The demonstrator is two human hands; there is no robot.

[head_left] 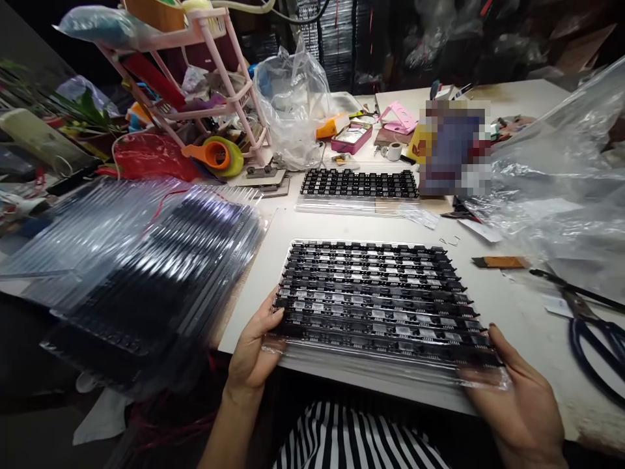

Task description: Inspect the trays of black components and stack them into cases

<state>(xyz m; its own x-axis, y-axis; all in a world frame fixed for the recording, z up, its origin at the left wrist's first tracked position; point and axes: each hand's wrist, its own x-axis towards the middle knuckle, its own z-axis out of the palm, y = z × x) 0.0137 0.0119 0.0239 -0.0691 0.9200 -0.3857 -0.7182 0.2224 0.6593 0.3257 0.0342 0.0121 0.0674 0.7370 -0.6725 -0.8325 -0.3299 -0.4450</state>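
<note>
Between my two hands is a clear plastic tray [381, 355] filled with rows of small black plastic parts [371, 286]. Its near side reaches past the table's front edge. My left hand [256, 335] grips the left side, thumb on top and the other fingers beneath. At the near right corner, my right hand [522, 391] holds the tray with the thumb along its side; the fingers below show only faintly through the plastic. Farther back on the table lies another clear tray [356, 205], holding similar black parts.
To the left lies a large stack of filled clear trays [161, 273]. Blue-handled scissors [593, 339] and a brown-handled blade [500, 262] are at the right, near a big plastic bag [561, 176]. A pink shelf rack [215, 58] holds an orange tape dispenser [215, 155] beside its base.
</note>
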